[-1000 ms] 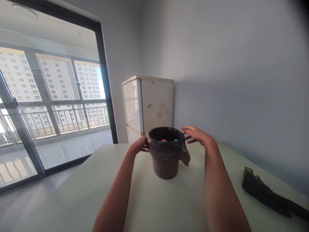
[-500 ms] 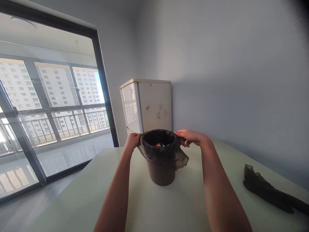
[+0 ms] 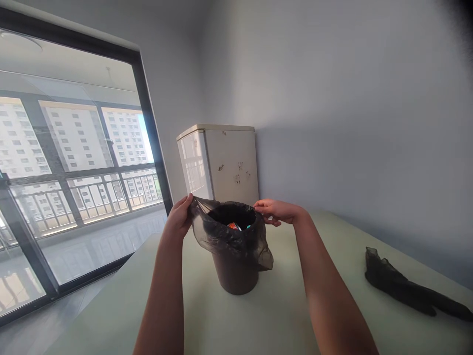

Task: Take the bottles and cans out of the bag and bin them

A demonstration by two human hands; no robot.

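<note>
A brown trash can (image 3: pixel 236 276) stands upright on the pale green table, lined with a thin black garbage bag (image 3: pixel 236 241) folded over its rim. Some litter with red, white and teal parts (image 3: pixel 234 226) shows inside. At the left of the rim, my left hand (image 3: pixel 180 215) pinches the bag's edge and holds it stretched out and up, away from the can. My right hand (image 3: pixel 275 211) is at the right of the rim, with thumb and forefinger closed on the bag's edge and the other fingers loosely curled.
A crumpled black plastic bag (image 3: pixel 410 288) lies on the table (image 3: pixel 288 315) at the right. Behind the table stands a white refrigerator (image 3: pixel 232 162). A glass sliding door (image 3: pixel 88 197) is on the left, and a grey wall (image 3: pixel 351 123) rises at the right.
My left hand has pulled the bag's edge outward to the left and up from the rim. My right hand stays at the right rim. The view has shifted slightly right.
</note>
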